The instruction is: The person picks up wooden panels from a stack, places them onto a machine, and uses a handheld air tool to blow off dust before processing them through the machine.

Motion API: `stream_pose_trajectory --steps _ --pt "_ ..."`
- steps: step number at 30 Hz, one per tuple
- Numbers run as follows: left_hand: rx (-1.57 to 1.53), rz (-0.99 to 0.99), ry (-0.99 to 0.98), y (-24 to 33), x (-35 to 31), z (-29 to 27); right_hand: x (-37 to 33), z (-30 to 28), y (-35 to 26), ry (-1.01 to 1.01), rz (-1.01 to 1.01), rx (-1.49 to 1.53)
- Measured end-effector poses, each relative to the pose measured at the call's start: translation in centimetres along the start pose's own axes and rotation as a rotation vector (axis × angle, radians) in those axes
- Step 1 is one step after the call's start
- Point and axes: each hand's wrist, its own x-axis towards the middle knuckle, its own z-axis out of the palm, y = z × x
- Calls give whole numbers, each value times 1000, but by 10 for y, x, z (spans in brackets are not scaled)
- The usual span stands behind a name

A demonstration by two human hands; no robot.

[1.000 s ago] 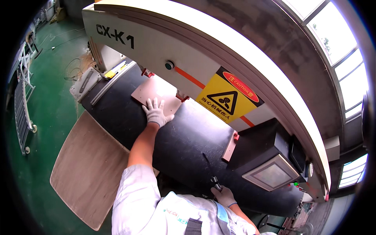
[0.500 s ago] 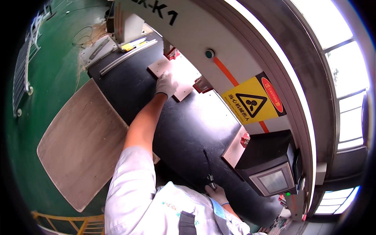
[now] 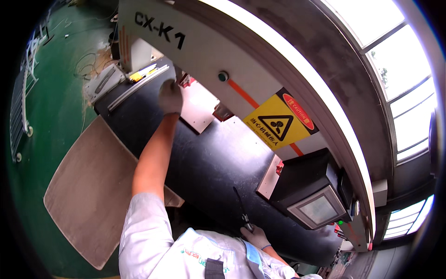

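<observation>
The pale pink, flat rectangular plate (image 3: 197,109) is lying on the black, smooth-topped bench (image 3: 204,162), just right of the left grip (image 3: 171,96), its far side sitting by two red clamps (image 3: 186,80) (image 3: 223,113) under the long white machine beam (image 3: 204,56). Judging by looks, it is behaving as stiff, moderately heavy and slippery under a glove; the near edge, clear of the clamps, is offering the best hold. The left grip, in a greyish-white glove, is hanging over the plate's left end on a nearly straight arm; blur is hiding finger spread and contact, so cannot tell either. The right grip (image 3: 255,237), gloved alike, is closing round the handle of a slim black long-nozzled tool (image 3: 246,221), elbow bending near the body, nozzle pointing forward and slightly left.
</observation>
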Motion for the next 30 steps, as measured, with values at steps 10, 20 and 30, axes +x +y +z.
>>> stream_pose_trajectory --steps 10,20,30 --pt "799 -90 -1166 -28 -37 -3 -25 19 43 28 231 151" --pt "786 -190 -1101 -6 -55 4 1 2 -6 0 -20 -79" --pt "845 0 -824 -54 -58 65 22 -20 -21 86 128 -14"
